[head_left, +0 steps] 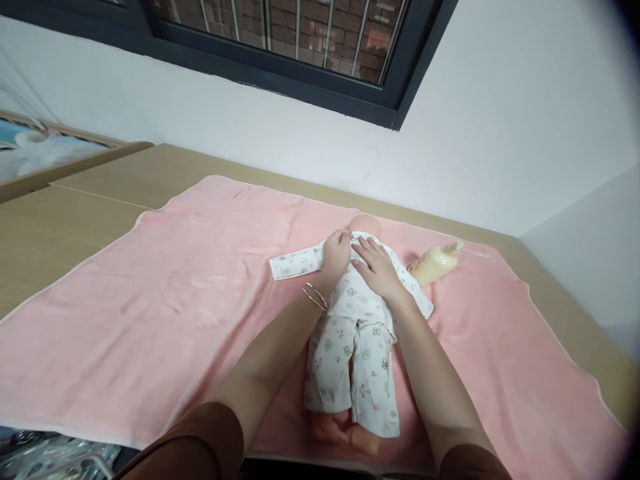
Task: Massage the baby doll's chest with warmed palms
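From my remote seat I see the doll lying lengthwise on the pink blanket, head toward 12 o'clock and feet toward 6, so both hands can reach its chest straight on. The left hand is curled narrow on the shirt near the collar, I judge to keep the cloth gathered; its fingertips are hidden, so I can't swear how much it has. The right hand lies spread wide across the chest, likely steadying it. The bottle sits toward 3 o'clock, just beside a sleeve, probably parked clear of the hands. The blanket presumably pads the table. I count one doll, one shirt with two sleeves, one pair of trousers, two bare feet, one bottle and one blanket.
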A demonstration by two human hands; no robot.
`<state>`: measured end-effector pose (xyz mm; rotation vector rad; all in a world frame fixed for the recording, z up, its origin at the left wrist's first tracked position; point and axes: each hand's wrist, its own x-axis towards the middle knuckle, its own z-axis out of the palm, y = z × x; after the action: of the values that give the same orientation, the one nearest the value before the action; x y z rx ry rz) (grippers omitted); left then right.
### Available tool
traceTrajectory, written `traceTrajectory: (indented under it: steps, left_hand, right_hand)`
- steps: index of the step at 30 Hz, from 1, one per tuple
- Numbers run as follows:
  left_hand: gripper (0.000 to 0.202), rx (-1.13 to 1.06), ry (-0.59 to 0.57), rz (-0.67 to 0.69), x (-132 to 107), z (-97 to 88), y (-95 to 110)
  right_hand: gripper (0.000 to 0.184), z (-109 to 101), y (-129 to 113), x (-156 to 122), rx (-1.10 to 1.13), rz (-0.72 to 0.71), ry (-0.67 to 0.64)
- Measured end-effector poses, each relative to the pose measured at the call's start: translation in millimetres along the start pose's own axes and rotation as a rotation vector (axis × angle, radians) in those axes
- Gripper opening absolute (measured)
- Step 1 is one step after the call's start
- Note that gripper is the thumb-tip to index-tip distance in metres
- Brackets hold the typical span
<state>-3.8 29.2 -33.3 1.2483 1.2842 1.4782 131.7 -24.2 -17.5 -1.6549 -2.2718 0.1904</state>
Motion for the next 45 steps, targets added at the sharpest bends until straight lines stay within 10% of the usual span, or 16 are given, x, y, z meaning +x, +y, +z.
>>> traceTrajectory:
  steps: [7,14,20,27,35,45]
  left_hand:
    - [0.030,0.090,-0.009,0.053,-4.1,1.6,-0.9]
    - [0.030,0.111,-0.011,0.059,-2.8,0.6,-2.7]
    - [0.030,0.150,-0.017,0.071,-4.8,0.6,-0.6]
    - [0.031,0.167,-0.012,0.075,-5.7,-0.7,-2.2]
    - [0.027,0.156,-0.019,0.079,-6.9,0.4,0.9]
    - [0.022,0.227,-0.045,0.094,-7.0,0.2,-0.7]
  right_hand:
    - [0.077,8.9,-24.6,-5.9,-0.137,0.456,0.121]
    - [0.057,3.3,-11.0,0.1,-0.039,0.067,0.015]
    - [0.070,2.1,-9.8,0.2,-0.064,0.391,0.060]
    - [0.057,0.9,-18.8,-2.5,-0.054,0.029,-0.015]
    - [0.069,4.8,-12.8,2.3,-0.058,0.399,0.096]
    - [0.060,2.7,-23.8,-0.7,-0.018,0.227,0.057]
